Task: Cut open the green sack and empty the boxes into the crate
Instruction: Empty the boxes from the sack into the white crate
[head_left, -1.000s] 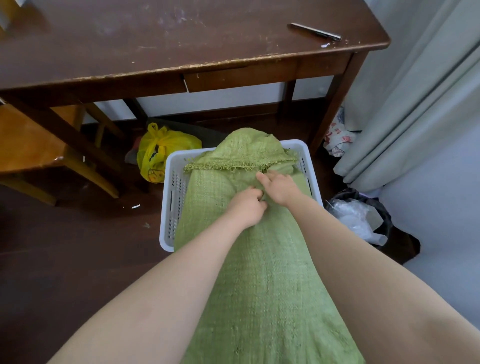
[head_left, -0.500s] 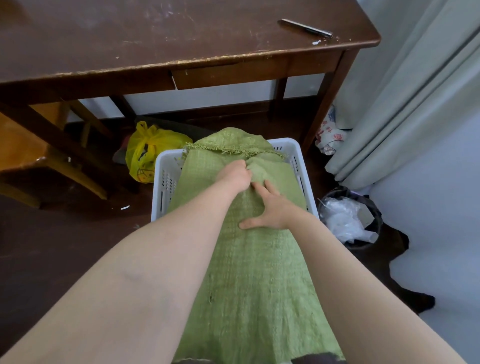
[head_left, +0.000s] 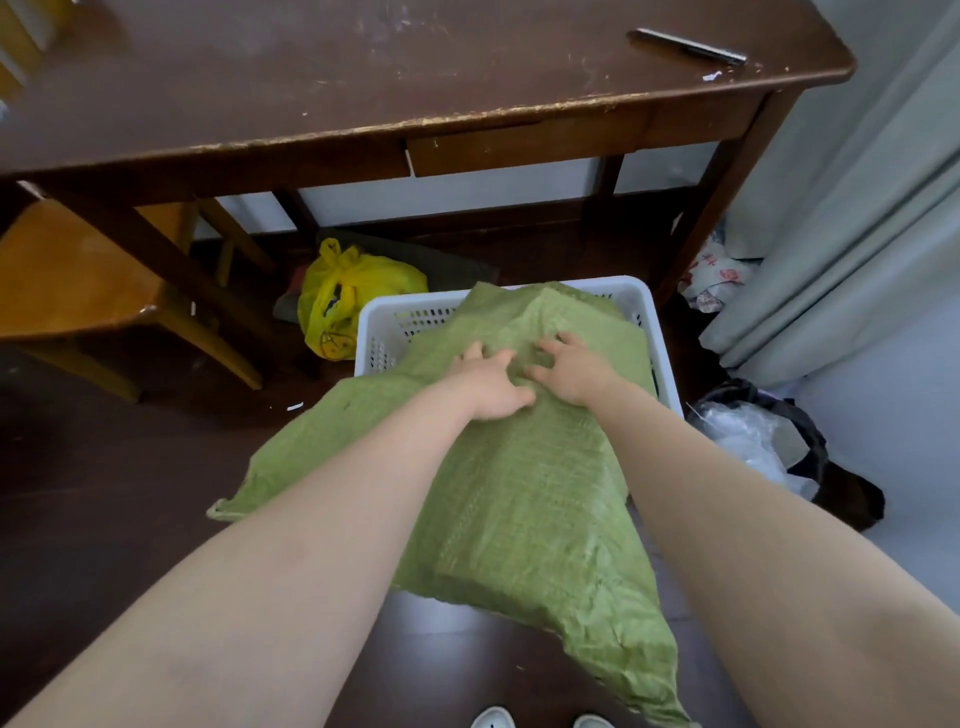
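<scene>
Both hands, left hand (head_left: 488, 387) and right hand (head_left: 571, 369), dug curled fingers into the woven green plastic sack (head_left: 519, 493), apparently bunching a fold. It lay draped over the near rim of the white perforated plastic crate (head_left: 374, 338), tail trailing on the floor (head_left: 130, 467). Limp, slick weave over hard boxes within probably favoured gripping the bottom corners.
</scene>
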